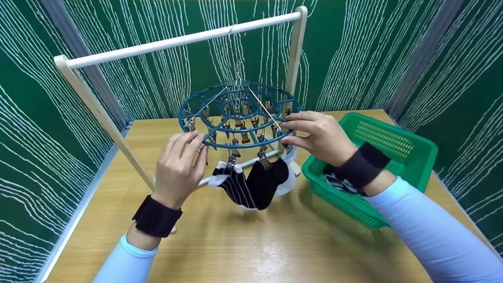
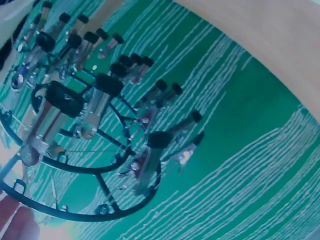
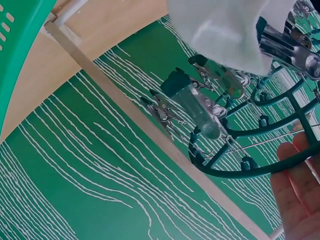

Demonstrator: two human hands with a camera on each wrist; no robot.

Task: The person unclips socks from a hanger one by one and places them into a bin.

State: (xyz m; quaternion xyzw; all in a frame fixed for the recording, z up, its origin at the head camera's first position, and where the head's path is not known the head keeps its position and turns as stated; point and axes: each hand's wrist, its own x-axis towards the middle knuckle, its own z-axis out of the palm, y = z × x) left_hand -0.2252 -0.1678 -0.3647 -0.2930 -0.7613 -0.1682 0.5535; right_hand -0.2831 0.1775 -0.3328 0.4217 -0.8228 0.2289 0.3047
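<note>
A round blue-green clip hanger (image 1: 243, 146) hangs by a chain and hook from the white bar of a drying rack. My left hand (image 1: 178, 167) pinches its near left rim, with fingertips by a metal clip. On the right, my right hand (image 1: 320, 135) grips the rim between thumb below and fingers above. Clips hold a striped black-and-white sock (image 1: 235, 188) and a black sock (image 1: 267, 181) under the near edge. A white sock (image 3: 220, 35) dangles behind them, near the right hand. Many other metal clips (image 2: 102, 105) hang without socks.
The rack's white bar (image 1: 157, 48) spans above the hanger on wooden legs (image 1: 104, 118). At the right, a green plastic basket (image 1: 430, 151) stands on the wooden table (image 1: 255, 243), with dark and patterned socks (image 1: 338, 184) inside, partly covered by my right wrist.
</note>
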